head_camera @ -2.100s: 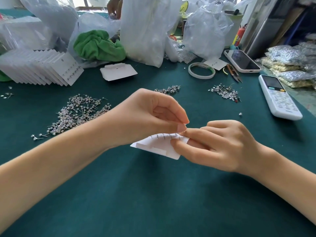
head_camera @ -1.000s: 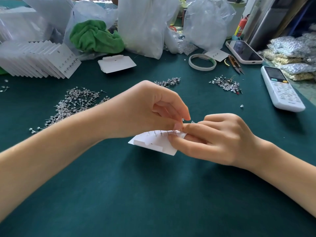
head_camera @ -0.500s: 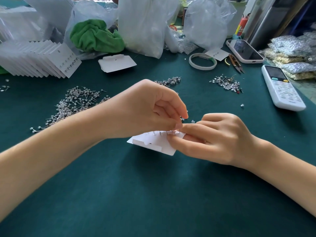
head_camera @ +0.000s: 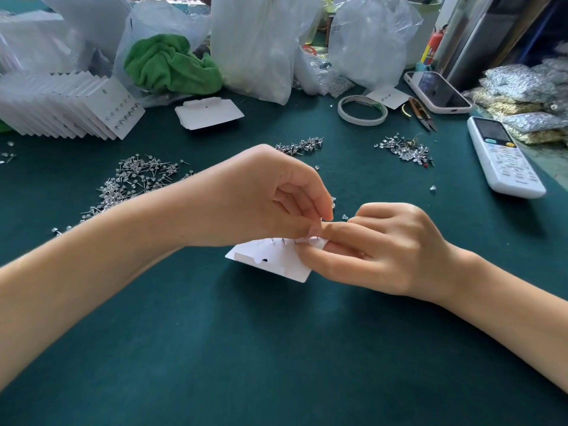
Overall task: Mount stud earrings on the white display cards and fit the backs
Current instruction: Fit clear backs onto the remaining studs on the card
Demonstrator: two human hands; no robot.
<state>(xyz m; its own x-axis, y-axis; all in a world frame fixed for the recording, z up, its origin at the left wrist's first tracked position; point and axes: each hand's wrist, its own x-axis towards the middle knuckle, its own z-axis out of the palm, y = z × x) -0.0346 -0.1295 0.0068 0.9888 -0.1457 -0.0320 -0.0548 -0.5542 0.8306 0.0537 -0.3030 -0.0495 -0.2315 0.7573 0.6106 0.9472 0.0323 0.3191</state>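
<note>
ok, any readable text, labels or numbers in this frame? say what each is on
None can be read.
White remote: button markings and a line of print near its lower end, too small.
Red canister: label blurred.
Phone: screen dark.
White display card in the hands: blank.

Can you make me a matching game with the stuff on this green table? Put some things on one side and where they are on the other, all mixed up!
Things:
1. crumpled green cloth
2. white remote control with grey buttons
3. white roll of tape
4. white display card with stud posts sticking up

Places:
A. held between both hands
B. at the right edge of the table, beside bags of shiny pieces
C. at the back, among clear plastic bags
D. lying flat just left of the small snips

Pairs: 1-C, 2-B, 3-D, 4-A
</note>
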